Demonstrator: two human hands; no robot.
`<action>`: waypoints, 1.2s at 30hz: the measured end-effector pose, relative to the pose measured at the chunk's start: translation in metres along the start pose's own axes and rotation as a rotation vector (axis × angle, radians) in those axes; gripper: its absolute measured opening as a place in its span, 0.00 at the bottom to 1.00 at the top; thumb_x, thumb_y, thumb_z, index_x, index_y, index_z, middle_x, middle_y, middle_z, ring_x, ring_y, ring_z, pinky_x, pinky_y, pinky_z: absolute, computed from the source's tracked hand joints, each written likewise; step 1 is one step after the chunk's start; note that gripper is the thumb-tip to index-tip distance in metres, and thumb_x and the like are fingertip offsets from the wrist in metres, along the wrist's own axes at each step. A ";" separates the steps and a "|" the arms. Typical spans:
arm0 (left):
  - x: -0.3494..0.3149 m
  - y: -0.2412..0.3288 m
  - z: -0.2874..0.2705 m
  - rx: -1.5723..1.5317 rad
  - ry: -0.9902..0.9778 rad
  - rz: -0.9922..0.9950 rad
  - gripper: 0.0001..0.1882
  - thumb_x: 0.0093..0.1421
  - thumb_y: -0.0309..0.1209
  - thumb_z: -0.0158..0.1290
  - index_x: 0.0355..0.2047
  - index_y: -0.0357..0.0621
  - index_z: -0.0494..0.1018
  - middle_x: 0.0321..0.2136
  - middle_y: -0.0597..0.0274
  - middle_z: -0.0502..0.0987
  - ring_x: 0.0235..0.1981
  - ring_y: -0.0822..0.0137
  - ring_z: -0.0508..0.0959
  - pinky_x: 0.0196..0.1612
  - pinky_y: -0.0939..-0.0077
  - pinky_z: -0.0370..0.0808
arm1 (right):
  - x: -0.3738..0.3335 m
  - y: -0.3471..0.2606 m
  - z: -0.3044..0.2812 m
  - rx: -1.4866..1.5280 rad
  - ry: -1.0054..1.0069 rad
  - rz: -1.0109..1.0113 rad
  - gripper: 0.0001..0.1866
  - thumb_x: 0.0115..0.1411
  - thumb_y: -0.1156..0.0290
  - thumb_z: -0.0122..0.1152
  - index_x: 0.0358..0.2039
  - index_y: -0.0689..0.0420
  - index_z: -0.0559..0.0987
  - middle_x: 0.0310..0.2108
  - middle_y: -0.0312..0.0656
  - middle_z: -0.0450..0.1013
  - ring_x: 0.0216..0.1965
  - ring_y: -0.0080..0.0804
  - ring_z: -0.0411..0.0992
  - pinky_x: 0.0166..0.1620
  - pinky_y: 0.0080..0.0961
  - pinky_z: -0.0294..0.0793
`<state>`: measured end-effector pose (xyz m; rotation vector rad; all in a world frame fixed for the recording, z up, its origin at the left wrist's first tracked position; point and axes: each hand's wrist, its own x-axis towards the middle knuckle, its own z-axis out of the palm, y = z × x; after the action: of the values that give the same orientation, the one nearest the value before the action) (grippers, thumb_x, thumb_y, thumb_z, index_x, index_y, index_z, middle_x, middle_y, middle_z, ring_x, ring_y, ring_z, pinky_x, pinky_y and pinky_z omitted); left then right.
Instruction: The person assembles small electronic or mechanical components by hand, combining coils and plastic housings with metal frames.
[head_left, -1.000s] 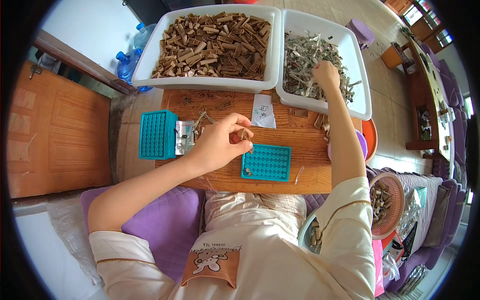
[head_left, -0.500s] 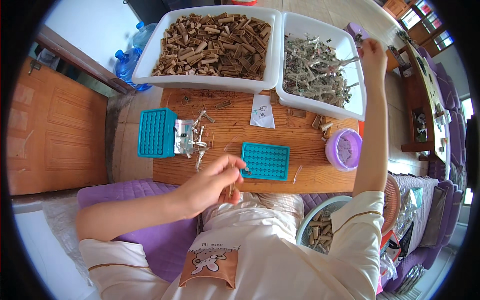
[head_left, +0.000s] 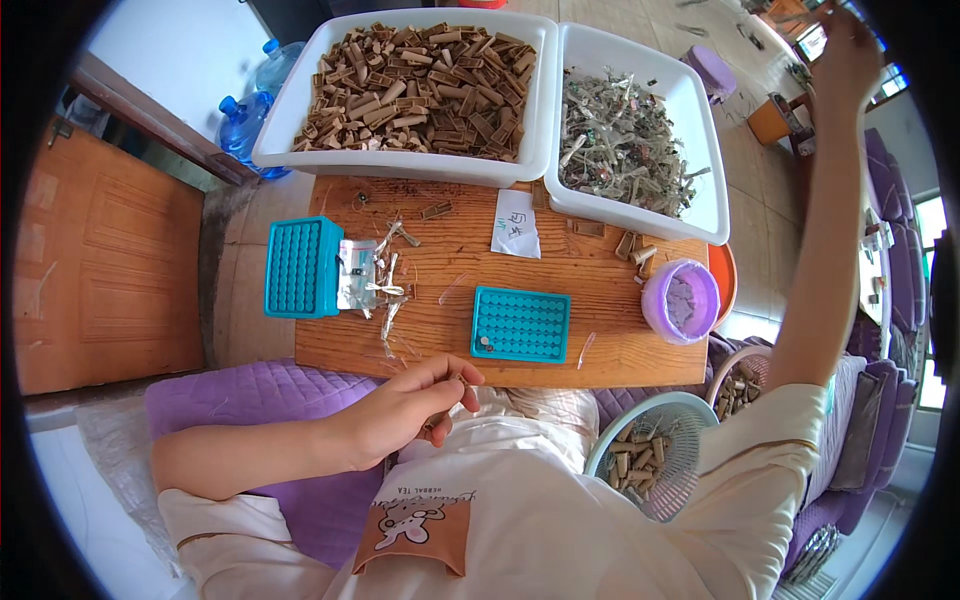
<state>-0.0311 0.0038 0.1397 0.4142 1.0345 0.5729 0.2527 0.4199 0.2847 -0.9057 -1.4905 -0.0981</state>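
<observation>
My left hand (head_left: 425,405) is closed in front of my lap, near the table's front edge. A small brown piece shows between its fingers, mostly hidden by them. My right hand (head_left: 848,50) is raised at the far upper right, beyond the right white tub, and is blurred; thin dark streaks show beside it. On the table, a shallow teal tray (head_left: 540,325) with rows of round pockets holds a couple of small round pieces at its left front. The large white tub (head_left: 405,165) is full of brown trough-shaped shells, and the right white tub (head_left: 640,212) holds tangled silvery strips.
A stack of teal trays (head_left: 303,268) stands at the left beside silvery strips (head_left: 388,290). A purple bowl (head_left: 652,300) of greyish material is at the right edge of the wooden table (head_left: 430,340). Baskets of brown shells, including a pale green one (head_left: 610,440), stand at my right.
My right hand has swung up and outward, away from the right tub. My left hand has drawn back and down from the teal tray toward my lap, still closed.
</observation>
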 end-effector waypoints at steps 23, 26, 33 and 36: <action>-0.005 0.023 -0.017 -0.024 -0.043 0.270 0.12 0.56 0.32 0.41 0.39 0.40 0.60 0.25 0.69 0.61 0.23 0.81 0.62 0.25 0.89 0.60 | -0.265 -0.149 -0.034 0.708 -0.820 0.550 0.03 0.51 0.80 0.50 0.26 0.59 0.68 0.25 0.35 0.67 0.24 0.18 0.65 0.26 0.14 0.65; -0.004 0.027 -0.011 0.520 0.016 0.568 0.18 0.55 0.33 0.47 0.43 0.39 0.60 0.24 0.68 0.62 0.23 0.82 0.62 0.24 0.89 0.61 | -0.300 -0.193 -0.053 0.769 -0.823 0.241 0.09 0.40 0.86 0.56 0.23 0.59 0.70 0.23 0.40 0.69 0.24 0.27 0.69 0.26 0.19 0.68; -0.011 0.020 -0.010 0.544 0.170 0.571 0.18 0.51 0.28 0.52 0.41 0.36 0.65 0.33 0.62 0.71 0.34 0.76 0.70 0.35 0.83 0.69 | -0.341 -0.226 -0.056 0.886 -0.641 0.164 0.13 0.38 0.86 0.58 0.26 0.61 0.69 0.23 0.42 0.69 0.23 0.31 0.68 0.25 0.21 0.67; -0.011 0.030 -0.002 0.758 0.177 0.522 0.15 0.50 0.26 0.52 0.39 0.35 0.66 0.30 0.61 0.73 0.31 0.75 0.72 0.34 0.82 0.70 | -0.342 -0.227 -0.064 0.888 -0.678 0.230 0.13 0.38 0.86 0.59 0.26 0.60 0.69 0.24 0.42 0.69 0.21 0.30 0.68 0.23 0.20 0.67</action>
<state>-0.0444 0.0204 0.1630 1.3472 1.3058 0.6710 0.1256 0.0704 0.0998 -0.3615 -1.7665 1.0537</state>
